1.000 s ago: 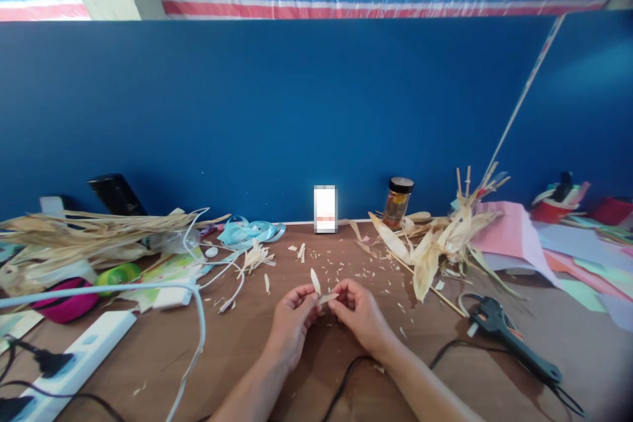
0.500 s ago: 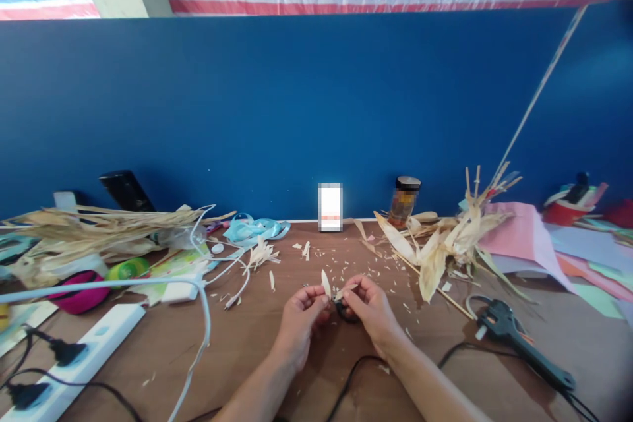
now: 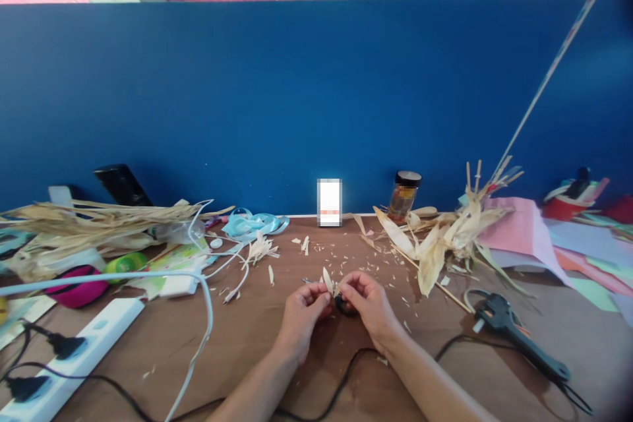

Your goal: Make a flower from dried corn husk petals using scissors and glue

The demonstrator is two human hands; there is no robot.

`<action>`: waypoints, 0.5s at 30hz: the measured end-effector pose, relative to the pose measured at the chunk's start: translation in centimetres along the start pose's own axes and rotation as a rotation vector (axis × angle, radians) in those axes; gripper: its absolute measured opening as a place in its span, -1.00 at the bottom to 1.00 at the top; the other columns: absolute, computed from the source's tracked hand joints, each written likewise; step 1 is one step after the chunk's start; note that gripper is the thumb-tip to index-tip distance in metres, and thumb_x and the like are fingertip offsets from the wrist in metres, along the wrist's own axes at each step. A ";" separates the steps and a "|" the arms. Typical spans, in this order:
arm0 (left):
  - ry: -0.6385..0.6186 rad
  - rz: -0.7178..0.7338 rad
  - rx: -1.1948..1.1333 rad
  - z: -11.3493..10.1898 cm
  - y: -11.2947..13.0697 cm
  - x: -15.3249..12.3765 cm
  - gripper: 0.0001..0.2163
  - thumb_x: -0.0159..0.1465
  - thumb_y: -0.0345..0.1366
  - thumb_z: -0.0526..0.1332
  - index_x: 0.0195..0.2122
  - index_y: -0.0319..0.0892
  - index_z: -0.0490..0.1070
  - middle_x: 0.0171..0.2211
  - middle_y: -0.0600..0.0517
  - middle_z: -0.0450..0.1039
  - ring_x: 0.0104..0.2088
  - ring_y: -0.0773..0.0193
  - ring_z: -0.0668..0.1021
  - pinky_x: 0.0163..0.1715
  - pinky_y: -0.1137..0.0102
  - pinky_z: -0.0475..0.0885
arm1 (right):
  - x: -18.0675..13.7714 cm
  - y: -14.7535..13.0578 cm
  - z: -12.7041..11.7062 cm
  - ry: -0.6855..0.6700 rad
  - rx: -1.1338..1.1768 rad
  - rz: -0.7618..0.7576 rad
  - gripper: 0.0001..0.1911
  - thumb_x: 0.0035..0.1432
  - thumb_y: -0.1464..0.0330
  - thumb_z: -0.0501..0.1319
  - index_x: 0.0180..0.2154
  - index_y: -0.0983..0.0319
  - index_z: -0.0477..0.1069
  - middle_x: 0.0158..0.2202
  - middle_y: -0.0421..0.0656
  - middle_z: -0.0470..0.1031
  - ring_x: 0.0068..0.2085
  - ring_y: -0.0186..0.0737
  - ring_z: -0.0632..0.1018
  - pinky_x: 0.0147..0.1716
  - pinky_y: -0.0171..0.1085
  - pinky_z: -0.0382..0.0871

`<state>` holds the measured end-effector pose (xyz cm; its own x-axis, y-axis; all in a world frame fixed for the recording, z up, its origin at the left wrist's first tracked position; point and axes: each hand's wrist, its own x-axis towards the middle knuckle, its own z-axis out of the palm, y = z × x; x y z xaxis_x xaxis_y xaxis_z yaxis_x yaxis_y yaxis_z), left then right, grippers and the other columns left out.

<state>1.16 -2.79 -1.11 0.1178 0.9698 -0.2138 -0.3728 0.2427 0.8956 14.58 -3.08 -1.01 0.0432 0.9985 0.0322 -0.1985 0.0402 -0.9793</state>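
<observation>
My left hand (image 3: 302, 316) is closed in a pinch on a small pointed piece of dried corn husk (image 3: 327, 280), which sticks up from the fingertips. My right hand (image 3: 366, 303) is closed too, almost meeting it, with a pale sliver of husk (image 3: 337, 288) at its thumb and forefinger. Beneath the right fingers a black loop (image 3: 346, 308) shows; what it belongs to is hidden. Small husk scraps (image 3: 380, 270) are scattered on the brown table (image 3: 341, 369) around both hands.
To the right lie a bundle of corn husks (image 3: 435, 257) and a dark glue gun (image 3: 519, 336). A jar (image 3: 403, 196) and a white upright rectangle (image 3: 329, 203) stand behind. Left are blue ribbon (image 3: 254, 224), more husks (image 3: 99, 214), white cable (image 3: 208, 316) and a power strip (image 3: 93, 343).
The right hand's husk sliver has shifted left, closer to the piece in my left hand, and less of it shows. The whole view has moved slightly.
</observation>
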 end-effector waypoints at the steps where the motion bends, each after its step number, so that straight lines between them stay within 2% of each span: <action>1: -0.004 0.005 0.002 0.0 0.0 0.0 -0.80 -0.10 -0.30 0.35 -0.43 -0.23 0.46 -0.50 0.07 0.47 -0.51 0.43 0.46 -0.44 0.54 0.37 | 0.0 0.1 0.0 -0.004 -0.003 -0.004 -0.73 -0.08 0.19 0.25 -0.45 0.26 0.32 -0.58 -0.30 0.31 -0.56 -0.44 0.31 -0.57 -0.44 0.18; 8: -0.030 0.036 0.067 0.1 0.1 -0.2 -0.85 -0.05 -0.33 0.31 -0.44 -0.25 0.44 -0.49 0.05 0.45 -0.48 0.41 0.45 -0.45 0.54 0.36 | 0.0 0.2 -0.1 -0.025 -0.077 -0.043 -0.79 -0.04 0.25 0.24 -0.43 0.26 0.33 -0.51 -0.28 0.33 -0.50 -0.41 0.33 -0.52 -0.42 0.21; 15: -0.051 0.024 0.089 0.2 0.4 -0.3 -0.83 -0.05 -0.30 0.32 -0.42 -0.24 0.46 -0.47 0.04 0.48 -0.48 0.40 0.46 -0.47 0.55 0.34 | -0.1 0.1 0.0 -0.050 -0.113 -0.072 -0.82 0.00 0.27 0.21 -0.44 0.26 0.32 -0.53 -0.28 0.31 -0.51 -0.41 0.30 -0.53 -0.42 0.19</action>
<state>1.19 -3.01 -0.58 0.1571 0.9721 -0.1742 -0.2929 0.2143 0.9318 14.57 -3.18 -1.16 0.0044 0.9939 0.1106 -0.0848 0.1105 -0.9902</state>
